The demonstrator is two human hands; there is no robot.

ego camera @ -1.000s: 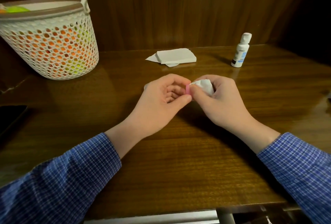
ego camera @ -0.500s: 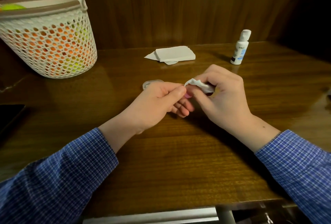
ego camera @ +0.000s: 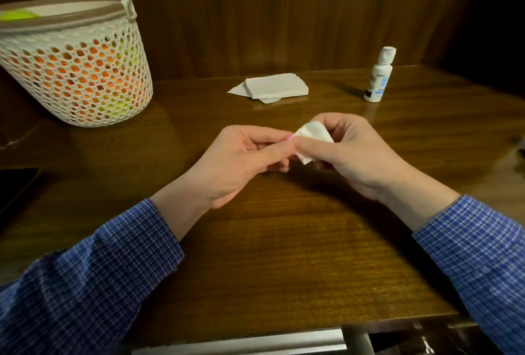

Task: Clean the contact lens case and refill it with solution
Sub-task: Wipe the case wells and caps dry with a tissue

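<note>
Pink contact lens case (ego camera: 289, 137) shows only as a small rounded sliver between the two hands, above the middle of the brown wooden table (ego camera: 284, 255); the rest of it is hidden by fingers, so I cannot tell whether I see a cap or a well.

Left hand (ego camera: 241, 161) pinches the pink piece between thumb and curled fingers, holding it steady and off the table so the other hand can work on it. Right hand (ego camera: 349, 155) grips a crumpled white tissue (ego camera: 312, 138) and presses it against the pink piece, thumb across the front; this looks like the wiping step, with the refill not yet begun.

On the far right stands a small white plastic solution bottle (ego camera: 379, 76), upright with its cap on, well apart from the hands but within reach, probably waiting for the filling. A stack of folded white tissues (ego camera: 275, 87) lies at the far middle, a spare supply for drying. At the far left sits a white perforated plastic basket (ego camera: 76, 70) with orange and yellow-green contents showing through its holes.
</note>
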